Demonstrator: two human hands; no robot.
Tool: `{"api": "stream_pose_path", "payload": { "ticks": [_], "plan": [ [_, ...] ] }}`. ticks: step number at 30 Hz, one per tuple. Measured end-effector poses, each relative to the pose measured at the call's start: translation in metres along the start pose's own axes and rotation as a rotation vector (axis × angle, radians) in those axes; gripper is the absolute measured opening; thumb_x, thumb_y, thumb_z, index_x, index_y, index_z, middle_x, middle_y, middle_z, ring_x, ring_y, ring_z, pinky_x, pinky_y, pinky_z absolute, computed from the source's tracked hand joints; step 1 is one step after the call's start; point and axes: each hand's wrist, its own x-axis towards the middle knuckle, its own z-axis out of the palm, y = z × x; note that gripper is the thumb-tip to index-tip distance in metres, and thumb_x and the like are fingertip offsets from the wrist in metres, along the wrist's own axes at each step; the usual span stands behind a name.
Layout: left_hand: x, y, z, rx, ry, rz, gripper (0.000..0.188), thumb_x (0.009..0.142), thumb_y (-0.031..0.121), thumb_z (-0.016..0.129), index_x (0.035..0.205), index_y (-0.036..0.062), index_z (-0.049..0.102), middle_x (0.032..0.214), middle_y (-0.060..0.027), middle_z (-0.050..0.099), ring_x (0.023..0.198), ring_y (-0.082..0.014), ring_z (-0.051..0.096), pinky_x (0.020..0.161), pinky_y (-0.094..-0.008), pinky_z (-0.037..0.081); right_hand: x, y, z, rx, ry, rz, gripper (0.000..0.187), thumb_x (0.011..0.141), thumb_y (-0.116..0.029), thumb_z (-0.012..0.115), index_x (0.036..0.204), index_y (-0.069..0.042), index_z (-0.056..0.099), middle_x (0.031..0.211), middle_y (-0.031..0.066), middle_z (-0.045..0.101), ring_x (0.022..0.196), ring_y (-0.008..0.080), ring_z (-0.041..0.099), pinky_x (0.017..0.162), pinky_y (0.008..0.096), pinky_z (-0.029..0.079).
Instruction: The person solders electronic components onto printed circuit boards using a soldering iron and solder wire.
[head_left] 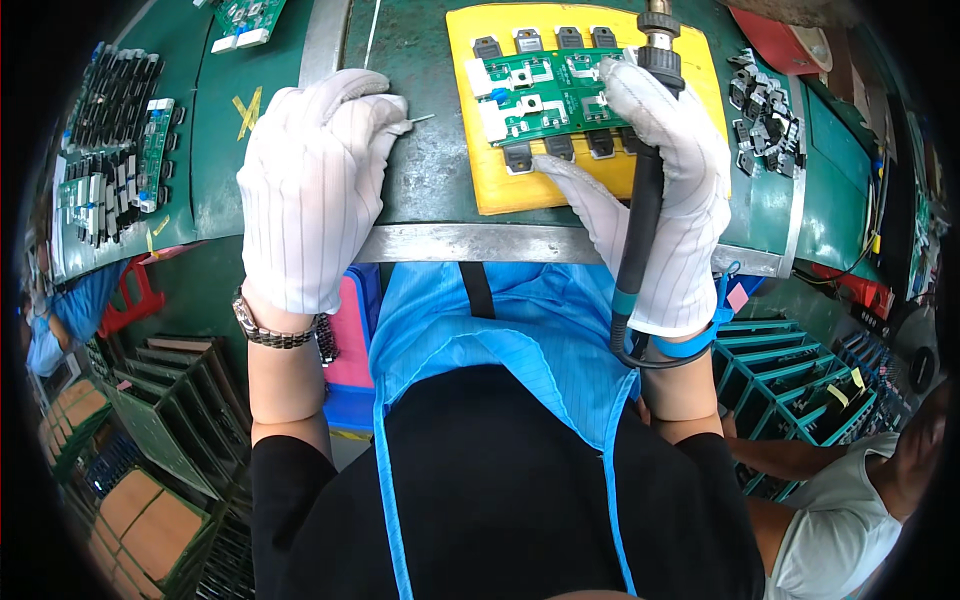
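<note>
Green table point(430, 185) sat under a yellow pad point(490, 192). On it, the green board point(556, 100) lay long side-to-side. The right hand point(685, 170), nearer, half open around a black tool point(648, 190), was at its right end; the left hand point(312, 185), curled up, pinched thin wire point(424, 118) left of it.

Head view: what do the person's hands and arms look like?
The left hand and right hand wear white gloves with thin grey stripes. On the left is a watch with a dark link band, on the right a blue wristband. The black sleeves are short.

Left hand point(315, 190) with thin wire point(424, 118) — right hand point(690, 180) with black-handled tool point(643, 220), at a green circuit board point(555, 92)
</note>
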Motion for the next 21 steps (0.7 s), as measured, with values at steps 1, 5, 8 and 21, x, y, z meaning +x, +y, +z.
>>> {"api": "stream_pose_path", "payload": {
  "ticks": [1, 5, 8, 21],
  "plan": [
    [-0.001, -0.003, 0.002, -0.004, 0.080, 0.004, 0.016, 0.086, 0.008, 0.071, 0.102, 0.0070, 0.070, 0.108, -0.0089, 0.071, 0.099, -0.0296, 0.066, 0.091, -0.0375, 0.050, 0.003, -0.002, -0.001, 0.010, -0.007, 0.015, 0.071, 0.066, -0.008, 0.092, 0.126, -0.005, 0.055, 0.125, 0.0147, 0.064, 0.116, 0.0288, 0.063, 0.100, 0.0392, 0.050],
    [-0.006, -0.013, 0.007, -0.083, 0.374, 0.005, 0.011, 0.086, 0.007, 0.071, 0.097, 0.0072, 0.068, 0.096, -0.0072, 0.071, 0.086, -0.0273, 0.067, 0.080, -0.0349, 0.053, 0.024, -0.039, -0.013, 0.054, -0.085, 0.146, 0.073, 0.065, -0.007, 0.092, 0.127, -0.002, 0.054, 0.126, 0.0150, 0.064, 0.119, 0.0294, 0.062, 0.103, 0.0396, 0.049],
    [-0.011, 0.008, -0.007, -0.207, 0.366, 0.070, 0.017, 0.081, 0.001, 0.071, 0.098, 0.0059, 0.070, 0.095, -0.0066, 0.072, 0.084, -0.0263, 0.067, 0.076, -0.0345, 0.053, 0.028, -0.049, -0.029, 0.120, -0.161, 0.279, 0.078, 0.064, -0.009, 0.092, 0.130, 0.002, 0.051, 0.125, 0.0160, 0.065, 0.122, 0.0312, 0.061, 0.108, 0.0411, 0.045],
    [0.000, 0.051, -0.006, -0.282, 0.274, 0.341, 0.028, 0.070, 0.011, 0.074, 0.098, 0.0133, 0.074, 0.096, -0.0015, 0.073, 0.088, -0.0223, 0.069, 0.079, -0.0390, 0.053, -0.005, -0.081, -0.044, 0.272, 0.023, 0.269, 0.056, 0.071, -0.017, 0.092, 0.106, -0.005, 0.050, 0.083, 0.0119, 0.070, 0.065, 0.0215, 0.066, 0.069, 0.0315, 0.053]
  ]
}}
